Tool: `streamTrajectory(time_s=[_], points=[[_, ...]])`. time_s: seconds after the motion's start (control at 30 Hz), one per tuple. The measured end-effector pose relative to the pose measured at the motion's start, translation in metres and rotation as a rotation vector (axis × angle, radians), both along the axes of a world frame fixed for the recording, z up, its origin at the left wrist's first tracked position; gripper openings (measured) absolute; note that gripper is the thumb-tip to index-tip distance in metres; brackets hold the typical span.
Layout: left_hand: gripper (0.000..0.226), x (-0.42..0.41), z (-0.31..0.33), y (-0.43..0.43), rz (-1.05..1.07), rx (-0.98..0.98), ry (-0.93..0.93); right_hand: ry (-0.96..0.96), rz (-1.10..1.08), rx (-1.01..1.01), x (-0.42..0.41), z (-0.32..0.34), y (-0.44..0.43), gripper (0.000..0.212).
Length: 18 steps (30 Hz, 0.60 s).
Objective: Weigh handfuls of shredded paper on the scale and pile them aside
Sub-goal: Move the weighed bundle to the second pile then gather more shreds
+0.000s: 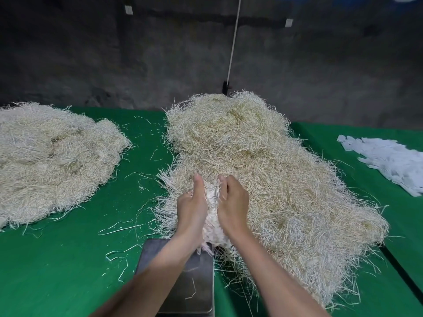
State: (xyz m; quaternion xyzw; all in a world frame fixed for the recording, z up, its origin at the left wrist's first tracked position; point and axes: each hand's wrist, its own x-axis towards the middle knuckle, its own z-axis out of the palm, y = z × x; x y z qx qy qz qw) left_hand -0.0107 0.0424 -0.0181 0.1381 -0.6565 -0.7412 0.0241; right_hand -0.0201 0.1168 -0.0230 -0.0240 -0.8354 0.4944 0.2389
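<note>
Two hands on one handful of shredded paper (213, 216): left hand (192, 203) and right hand (234, 202) grip it from either side, thumbs on top, fingers buried beneath, at the big pile (270, 175) near edge, just above the scale (185, 284) on the green table (68, 259).

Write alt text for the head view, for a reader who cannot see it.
The left hand and right hand grip a handful of shredded paper between them at the near edge of a large pile, just beyond a metal scale on a green table. A second pile lies to the left, white paper slips to the far right.
</note>
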Motion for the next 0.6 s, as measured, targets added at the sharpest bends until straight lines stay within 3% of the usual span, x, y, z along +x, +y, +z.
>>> streamTrajectory(time_s=[0.07,0.17,0.27,0.37,0.47,0.53,0.6], points=[[0.049,-0.012,0.011,-0.007,0.047,0.071,0.101,0.066,0.026,-0.036,0.015,-0.008,-0.022,0.033],[0.049,-0.016,0.011,-0.012,0.08,0.171,0.058,0.124,0.049,0.011,0.016,-0.006,-0.026,0.039],[0.049,-0.003,0.007,0.001,-0.006,0.143,-0.071,0.112,0.016,-0.153,-0.001,0.01,-0.006,0.043],[0.055,-0.014,0.013,-0.008,-0.051,0.041,0.065,0.193,-0.006,-0.085,0.015,0.005,-0.019,0.036],[0.044,-0.035,0.015,-0.03,0.016,-0.002,0.13,0.141,0.113,-0.093,0.027,0.001,-0.026,0.026],[0.036,-0.035,0.007,-0.029,0.029,-0.004,0.108,0.077,0.125,-0.112,0.021,0.004,-0.021,0.04],[0.031,-0.029,0.002,-0.017,-0.13,0.003,0.081,-0.028,0.203,-0.07,0.013,0.008,-0.02,0.056]])
